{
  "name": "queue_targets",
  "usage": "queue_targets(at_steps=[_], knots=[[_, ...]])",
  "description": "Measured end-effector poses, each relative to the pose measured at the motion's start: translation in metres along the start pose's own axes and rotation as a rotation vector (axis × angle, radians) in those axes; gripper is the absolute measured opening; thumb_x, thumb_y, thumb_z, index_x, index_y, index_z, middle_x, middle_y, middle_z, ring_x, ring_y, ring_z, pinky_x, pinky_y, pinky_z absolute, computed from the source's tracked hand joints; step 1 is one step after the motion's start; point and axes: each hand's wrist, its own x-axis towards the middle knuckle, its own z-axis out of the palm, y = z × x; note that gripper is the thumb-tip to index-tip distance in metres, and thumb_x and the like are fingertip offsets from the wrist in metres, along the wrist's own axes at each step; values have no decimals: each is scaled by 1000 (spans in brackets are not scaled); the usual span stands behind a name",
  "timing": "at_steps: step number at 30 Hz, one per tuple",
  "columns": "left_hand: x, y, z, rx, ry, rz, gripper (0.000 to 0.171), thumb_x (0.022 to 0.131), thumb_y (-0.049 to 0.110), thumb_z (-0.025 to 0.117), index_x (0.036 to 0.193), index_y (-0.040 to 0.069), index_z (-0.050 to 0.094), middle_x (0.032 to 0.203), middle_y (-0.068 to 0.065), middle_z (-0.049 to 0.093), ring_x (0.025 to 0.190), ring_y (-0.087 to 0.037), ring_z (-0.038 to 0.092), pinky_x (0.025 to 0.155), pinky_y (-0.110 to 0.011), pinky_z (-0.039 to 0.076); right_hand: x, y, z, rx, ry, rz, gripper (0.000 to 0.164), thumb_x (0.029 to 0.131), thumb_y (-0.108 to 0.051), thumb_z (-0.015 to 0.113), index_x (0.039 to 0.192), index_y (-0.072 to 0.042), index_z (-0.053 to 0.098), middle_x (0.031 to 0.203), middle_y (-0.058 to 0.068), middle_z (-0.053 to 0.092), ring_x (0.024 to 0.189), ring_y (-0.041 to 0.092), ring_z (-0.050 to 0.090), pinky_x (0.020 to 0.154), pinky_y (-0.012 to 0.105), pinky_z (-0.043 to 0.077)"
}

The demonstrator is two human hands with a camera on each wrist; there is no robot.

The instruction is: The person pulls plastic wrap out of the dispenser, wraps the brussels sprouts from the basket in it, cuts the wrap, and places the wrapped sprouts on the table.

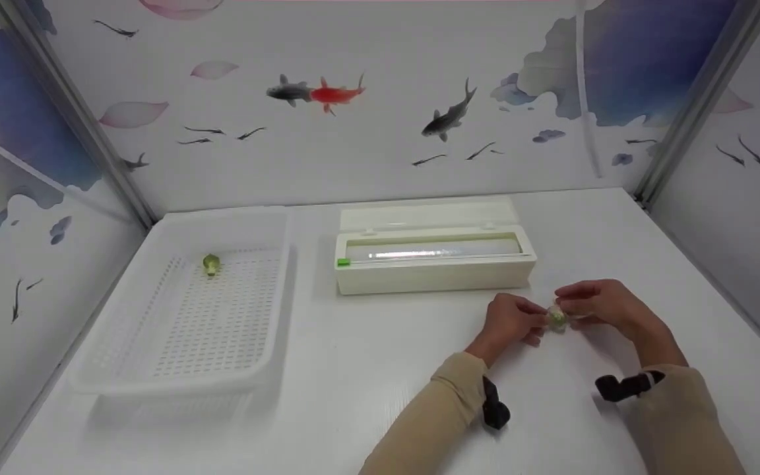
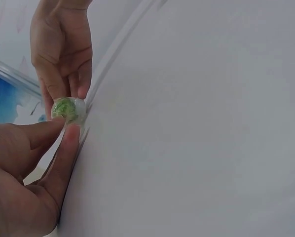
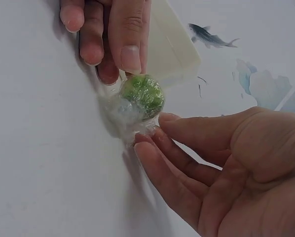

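Observation:
A small round green vegetable (image 3: 143,95), much like a Brussels sprout, is wrapped in clear, crumpled cling film (image 3: 124,112) low over the table's right side. My left hand (image 1: 510,322) pinches the wrapped vegetable from the left, its thumb and a finger at the film. From the other side my right hand (image 1: 607,307) pinches the film between thumb and fingers. The right wrist view shows the film bunched beside the green part, near the right fingertips. Just behind the hands stands a white cling film dispenser (image 1: 433,280) with its lid raised and film showing inside.
A white perforated basket (image 1: 268,359) stands on the left of the table, with one small green vegetable (image 1: 211,264) with a pale stem in it. The dispenser has a green slider (image 1: 344,262) at its left end. Printed panels (image 1: 380,165) enclose the back and sides.

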Motion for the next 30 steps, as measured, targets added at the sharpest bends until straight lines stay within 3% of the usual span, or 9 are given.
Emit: queue_targets(at_steps=[8, 17, 21, 24, 30], knots=[[-1, -2, -7, -36, -12, -5, 4, 88, 1, 74, 91, 2, 76, 72, -11, 72, 58, -15, 63, 56, -29, 61, 1, -4, 4, -50, 12, 16, 64, 96, -44, 66, 143, -2, 52, 140, 20, 59, 104, 13, 65, 87, 26, 60], [-4, -1, -22, -11, -34, -38, 11, 88, -1, 73, 98, 0, 76, 75, -13, 74, 66, -23, 73, 58, -29, 62, 0, -8, 2, -48, 12, 25, 62, 99, -42, 62, 142, 1, 51, 138, 20, 62, 109, 14, 67, 87, 26, 60], [-9, 1, -36, 51, -52, -49, 12, 88, -1, 72, 99, 1, 76, 76, -14, 75, 60, -18, 68, 57, -29, 62, -2, -12, -1, -53, 31, 29, 56, 103, -36, 56, 142, 3, 51, 140, 23, 59, 112, 19, 67, 89, 29, 61], [-15, 5, -48, 128, -63, -44, 13, 89, 1, 73, 101, 1, 76, 80, -16, 76, 60, -21, 70, 56, -28, 61, -5, -15, -3, -61, 48, 39, 52, 105, -32, 52, 142, 4, 50, 142, 25, 56, 114, 21, 65, 89, 29, 61], [-28, 17, -81, 217, -83, -4, 17, 92, 5, 71, 107, 1, 75, 96, -16, 77, 80, -30, 77, 63, -32, 64, -12, -27, -3, -69, 74, -10, 62, 102, -41, 55, 142, 7, 48, 142, 26, 55, 106, 8, 65, 86, 25, 61]])
